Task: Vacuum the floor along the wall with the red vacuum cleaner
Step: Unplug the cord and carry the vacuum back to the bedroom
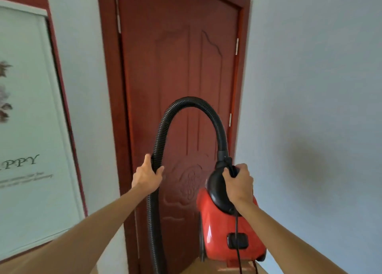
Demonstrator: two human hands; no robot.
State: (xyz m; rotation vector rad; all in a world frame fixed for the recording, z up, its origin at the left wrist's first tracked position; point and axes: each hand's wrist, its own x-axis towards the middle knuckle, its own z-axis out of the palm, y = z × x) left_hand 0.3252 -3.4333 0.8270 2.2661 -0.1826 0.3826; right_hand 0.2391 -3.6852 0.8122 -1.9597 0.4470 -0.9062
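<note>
While the right hand (237,184) is curled tight round the black handle (216,188), the red vacuum cleaner (225,224) hangs straight below that grip, close beside the pale wall (310,87) on its outer side; whether its base touches the floor (186,268) I can't tell. The left hand (147,175) is wrapped round the ribbed black hose (187,100), thumb one side, fingers the other. Below that grip the hose drops out of view, nozzle unseen; above it, the hose arches high and comes down into the neck just above the right knuckles.

Now the hazards. The power cord (236,228) dangles from under the right-hand grip, and I'd say it could catch a foot or pull taut. If the two grips spread apart, the arch could flatten and tug that neck joint. Beyond both hands stands the red-brown door (179,56): a swinging body could knock it or scuff the wall.
</note>
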